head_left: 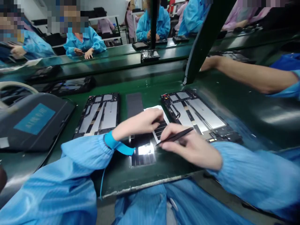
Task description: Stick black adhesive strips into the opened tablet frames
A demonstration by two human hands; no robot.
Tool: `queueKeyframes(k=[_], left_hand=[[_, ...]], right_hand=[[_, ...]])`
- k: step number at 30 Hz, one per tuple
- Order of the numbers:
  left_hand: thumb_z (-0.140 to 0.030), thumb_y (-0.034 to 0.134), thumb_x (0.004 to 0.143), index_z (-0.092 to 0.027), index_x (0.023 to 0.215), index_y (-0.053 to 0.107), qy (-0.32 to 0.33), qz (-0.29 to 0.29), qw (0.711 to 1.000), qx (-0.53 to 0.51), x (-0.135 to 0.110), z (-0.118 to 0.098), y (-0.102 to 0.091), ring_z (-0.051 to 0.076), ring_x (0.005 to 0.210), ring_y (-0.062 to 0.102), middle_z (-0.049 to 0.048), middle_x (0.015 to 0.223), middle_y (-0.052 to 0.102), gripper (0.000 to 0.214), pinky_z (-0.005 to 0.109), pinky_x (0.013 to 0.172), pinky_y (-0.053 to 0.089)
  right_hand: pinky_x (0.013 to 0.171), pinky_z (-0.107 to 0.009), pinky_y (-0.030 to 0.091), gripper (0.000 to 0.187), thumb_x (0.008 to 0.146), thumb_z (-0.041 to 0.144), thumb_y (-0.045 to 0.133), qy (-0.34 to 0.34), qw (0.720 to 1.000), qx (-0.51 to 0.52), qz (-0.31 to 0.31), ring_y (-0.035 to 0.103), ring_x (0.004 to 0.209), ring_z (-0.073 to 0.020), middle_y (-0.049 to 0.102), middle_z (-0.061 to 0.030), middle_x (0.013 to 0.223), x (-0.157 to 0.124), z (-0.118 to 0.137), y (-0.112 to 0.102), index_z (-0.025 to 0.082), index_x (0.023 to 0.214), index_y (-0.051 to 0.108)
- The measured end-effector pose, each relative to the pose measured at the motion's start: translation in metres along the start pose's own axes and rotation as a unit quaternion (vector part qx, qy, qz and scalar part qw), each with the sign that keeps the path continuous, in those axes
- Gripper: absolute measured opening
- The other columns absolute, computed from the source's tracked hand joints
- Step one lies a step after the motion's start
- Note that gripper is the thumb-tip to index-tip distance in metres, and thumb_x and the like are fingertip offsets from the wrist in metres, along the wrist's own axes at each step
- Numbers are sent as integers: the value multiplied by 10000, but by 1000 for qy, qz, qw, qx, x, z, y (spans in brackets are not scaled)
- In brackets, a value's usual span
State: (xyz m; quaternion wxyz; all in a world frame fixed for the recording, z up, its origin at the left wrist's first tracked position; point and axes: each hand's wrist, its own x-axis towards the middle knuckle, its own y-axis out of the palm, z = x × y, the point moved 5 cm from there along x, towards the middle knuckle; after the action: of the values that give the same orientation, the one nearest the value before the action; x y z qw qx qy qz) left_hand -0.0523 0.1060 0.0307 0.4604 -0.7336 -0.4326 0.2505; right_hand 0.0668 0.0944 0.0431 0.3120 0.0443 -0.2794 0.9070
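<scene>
My right hand (187, 145) is closed around dark, slim tweezers (179, 135), whose tip points down and left beside the lower end of a white sheet. That sheet (165, 115) carries black strips (161, 126) and lies between two opened device housings. My left hand (142, 122), with a blue band (110, 140) at its wrist, rests over the sheet's upper left part. Its thumb and forefinger are bent but apart, with nothing visible between them. Under and below the left hand lies a glossy, clear film with dark strips (142, 157).
Opened device housings flank my hands, one on the left (98, 112) and one on the right (197, 112). A dark grey sheet (134, 103) lies between them. A grey machine (35, 122) stands at left. A green post (203, 43) rises ahead; a co-worker's arm (248, 73) reaches in at right.
</scene>
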Motion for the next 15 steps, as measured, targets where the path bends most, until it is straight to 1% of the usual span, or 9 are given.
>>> queueKeyframes(k=[1, 2, 4, 5, 8, 10, 12, 15], left_hand=[[-179, 466, 759, -170, 815, 500, -26, 48, 998, 7, -8, 7, 0, 150, 718, 480, 19, 790, 520, 66, 247, 633, 389], [-232, 517, 733, -174, 789, 499, -51, 100, 993, 16, -16, 13, 1, 149, 699, 477, 13, 780, 506, 82, 242, 601, 380], [-319, 607, 654, -186, 784, 497, -93, 190, 977, 30, -30, 23, 7, 159, 714, 475, 7, 803, 473, 215, 232, 562, 363], [-341, 634, 618, -193, 795, 495, -108, 216, 970, 36, -34, 26, 10, 168, 737, 473, 6, 828, 457, 270, 230, 556, 359], [-374, 641, 581, -204, 841, 481, -121, 261, 956, 48, -36, 28, 15, 201, 812, 461, 15, 891, 427, 349, 243, 573, 366], [-397, 620, 579, -205, 857, 480, -120, 289, 948, 53, -33, 27, 17, 222, 834, 456, 25, 905, 425, 366, 262, 582, 371], [-408, 609, 571, -206, 869, 484, -117, 295, 947, 56, -30, 27, 17, 238, 850, 454, 34, 917, 429, 381, 278, 594, 377], [-400, 630, 541, -207, 863, 488, -118, 288, 949, 50, -28, 26, 17, 243, 861, 461, 38, 941, 441, 402, 300, 642, 389]], right_hand=[[588, -260, 438, 49, 761, 209, 594, 10, 999, 18, 44, 542, 656, -131, 566, -7, 716, 1, 0, 16, 186, 758, 551], [593, -261, 443, 52, 765, 210, 591, 20, 997, 30, 69, 544, 661, -131, 567, -6, 719, 2, -1, 30, 184, 760, 546], [610, -271, 448, 60, 780, 216, 577, 20, 996, 35, 74, 544, 676, -137, 568, -10, 733, 5, -5, 48, 194, 751, 530], [616, -275, 449, 66, 788, 218, 568, 13, 997, 32, 66, 543, 680, -141, 570, -12, 737, 6, -7, 53, 202, 744, 522], [628, -287, 447, 79, 793, 204, 556, -3, 999, 18, 38, 540, 673, -148, 578, -17, 725, 8, -10, 56, 214, 724, 519], [621, -284, 445, 71, 791, 198, 554, 10, 999, 21, 32, 543, 659, -147, 579, -20, 704, 7, -13, 55, 201, 722, 538], [615, -272, 442, 72, 798, 209, 543, 25, 999, 25, 25, 548, 667, -143, 576, -22, 701, 6, -15, 54, 177, 735, 558], [611, -250, 434, 105, 803, 237, 538, 29, 999, 23, 32, 549, 678, -133, 573, -22, 709, 3, -18, 55, 152, 750, 569]])
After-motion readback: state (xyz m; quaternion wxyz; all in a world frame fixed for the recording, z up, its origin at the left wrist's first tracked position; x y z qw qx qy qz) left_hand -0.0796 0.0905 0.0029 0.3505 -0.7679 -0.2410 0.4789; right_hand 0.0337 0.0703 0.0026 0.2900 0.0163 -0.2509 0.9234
